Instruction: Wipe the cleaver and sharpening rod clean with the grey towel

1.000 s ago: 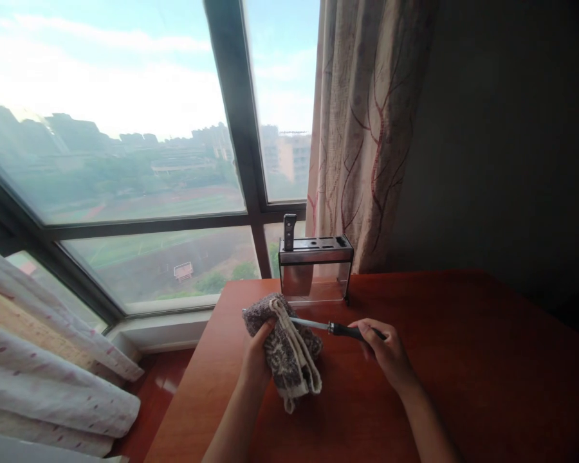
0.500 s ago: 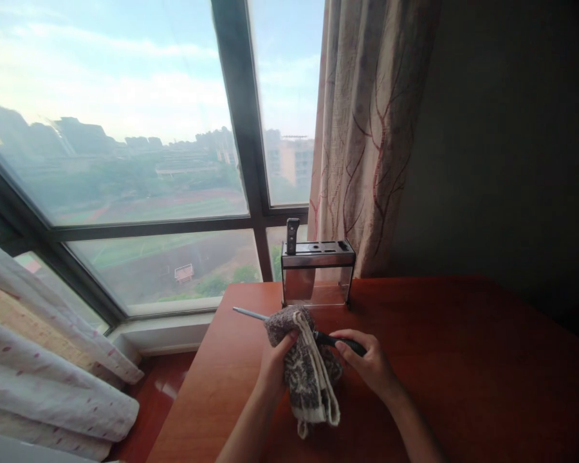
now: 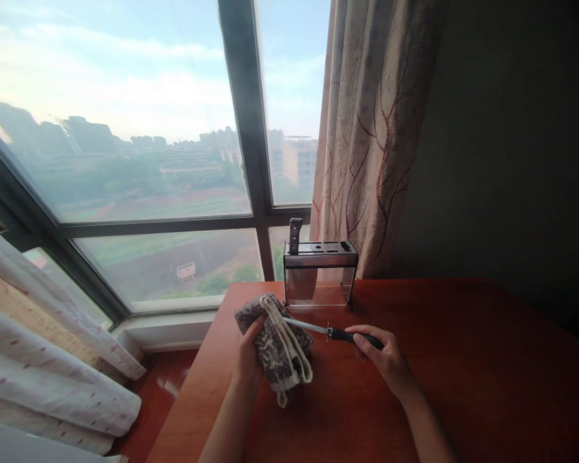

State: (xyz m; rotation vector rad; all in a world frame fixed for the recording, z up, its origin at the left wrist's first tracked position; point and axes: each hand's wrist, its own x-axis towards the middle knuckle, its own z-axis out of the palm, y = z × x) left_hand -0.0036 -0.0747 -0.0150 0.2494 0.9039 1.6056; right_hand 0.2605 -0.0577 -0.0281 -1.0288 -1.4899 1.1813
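Sliding apart since half a second ago, the left hand (image 3: 249, 352) and the right hand (image 3: 385, 352) are leaving a wider gap: the patterned towel (image 3: 276, 347) is now sitting farther left, bare steel rod (image 3: 309, 325) is showing between cloth and black handle (image 3: 343, 335), and the tip, poking out earlier, is hiding in the folds. Left hand is gripping the towel, thumb pressing on top, with the cloth wrapping around the rod; right hand is curling firmly around the handle, and all of it is hovering over the reddish-brown table (image 3: 361, 411). Just beyond, near the table's far edge, a clear-sided knife block (image 3: 322, 260) is standing upright, one knife (image 3: 295, 236) resting in its left end with the grip pointing up. Behind that, a branch-patterned curtain (image 3: 367, 128) is hanging beside a big window (image 3: 149, 180), and outside, hazy buildings (image 3: 294, 161) are rising under bright sky
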